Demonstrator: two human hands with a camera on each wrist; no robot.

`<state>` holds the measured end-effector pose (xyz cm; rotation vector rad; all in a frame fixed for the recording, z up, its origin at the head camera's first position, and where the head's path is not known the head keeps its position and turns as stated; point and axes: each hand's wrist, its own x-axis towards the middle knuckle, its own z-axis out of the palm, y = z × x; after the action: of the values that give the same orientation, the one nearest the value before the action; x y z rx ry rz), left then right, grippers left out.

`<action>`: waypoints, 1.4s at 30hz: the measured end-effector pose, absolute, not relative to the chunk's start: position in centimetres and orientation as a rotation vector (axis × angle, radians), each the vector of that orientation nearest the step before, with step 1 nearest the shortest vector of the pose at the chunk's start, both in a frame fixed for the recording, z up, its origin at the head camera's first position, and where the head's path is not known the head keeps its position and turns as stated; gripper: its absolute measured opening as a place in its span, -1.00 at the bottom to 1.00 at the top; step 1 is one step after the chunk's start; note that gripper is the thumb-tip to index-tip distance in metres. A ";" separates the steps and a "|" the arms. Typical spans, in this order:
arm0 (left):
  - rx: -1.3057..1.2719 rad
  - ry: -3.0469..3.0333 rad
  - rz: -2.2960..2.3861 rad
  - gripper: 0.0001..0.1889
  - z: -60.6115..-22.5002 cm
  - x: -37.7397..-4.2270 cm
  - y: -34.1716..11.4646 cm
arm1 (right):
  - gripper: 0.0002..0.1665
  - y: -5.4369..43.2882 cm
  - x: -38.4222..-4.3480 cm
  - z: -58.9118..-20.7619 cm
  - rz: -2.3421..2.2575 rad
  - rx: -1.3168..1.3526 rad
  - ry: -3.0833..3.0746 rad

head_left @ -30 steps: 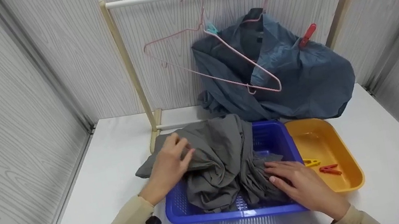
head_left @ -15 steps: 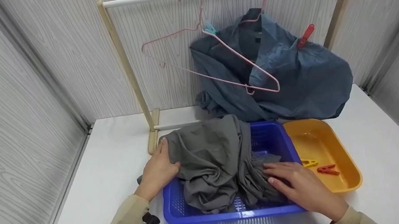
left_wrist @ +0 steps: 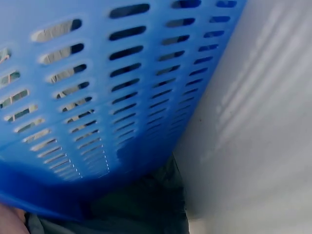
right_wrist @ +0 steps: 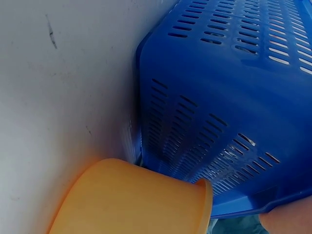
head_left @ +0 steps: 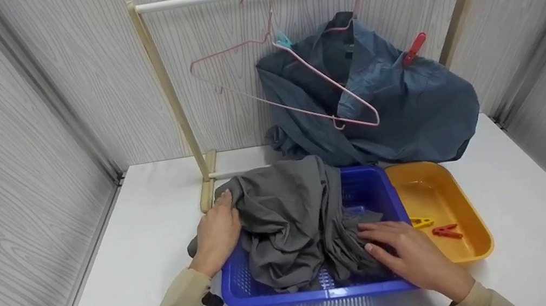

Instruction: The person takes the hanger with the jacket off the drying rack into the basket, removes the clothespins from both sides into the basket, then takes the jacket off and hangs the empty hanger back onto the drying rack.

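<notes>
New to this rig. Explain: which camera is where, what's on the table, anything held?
No robot: a person works bare-handed. The wide picture is from a head camera, the others from wrist cameras facing the slotted blue basket. On the white table stand that basket, an orange tray with two clothespins, and a rack with a hanging dark blue garment. The left hand touches grey cloth at the basket's left side, grip unclear; the right hand lies loosely on that cloth.

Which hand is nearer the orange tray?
Right: the right hand is beside the tray; the left hand touches the cloth across the basket from the tray.
</notes>
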<state>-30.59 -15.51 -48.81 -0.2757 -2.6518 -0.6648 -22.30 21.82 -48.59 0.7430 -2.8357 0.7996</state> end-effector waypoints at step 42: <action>-1.691 -2.841 -0.303 -0.49 -49.1 -24.3 -12.0 | -0.56 21.8 -23.0 -48.8 0.766 0.779 -2.855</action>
<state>-24.34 -12.03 -49.06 -1.6913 -2.8407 -0.3027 -22.96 21.78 -48.75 0.7788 -2.8547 0.7659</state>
